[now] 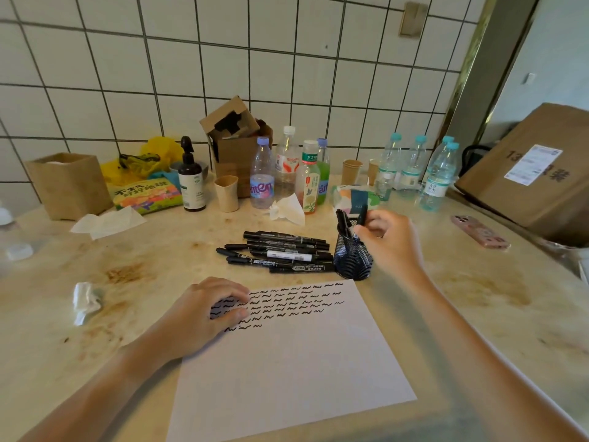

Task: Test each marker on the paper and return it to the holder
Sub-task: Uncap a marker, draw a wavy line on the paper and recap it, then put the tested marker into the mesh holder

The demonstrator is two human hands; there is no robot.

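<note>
The black marker (361, 218) you are returning stands tilted in the mouth of the black mesh holder (353, 260), its top end poking up above your right hand (387, 240). Your fingers are curled round its lower part — a narrow pinch, though blur there hides exactly where the fingertips sit. A few other markers (341, 220) already stand in the holder, leaning to the left.

Just left of the holder, touching its base, lies the pile of black markers (280, 252), stacked roughly parallel on the stained countertop (478, 298). In front of them sits the white sheet of paper (287, 362), its upper part covered in rows of short black squiggles. Your left hand (207, 314) presses flat on the sheet's top left corner, fingers straight, holding nothing.

The holder looks light and narrow at the foot, so I judge that a sideways nudge from your knuckles as you let go could tip it onto the pile and mix tested markers with untested ones. A loose cap would also let the tip dry out.

Beyond stand water bottles (411, 164), a tissue pack (353, 196) and a pink phone (479, 232) to the right.
</note>
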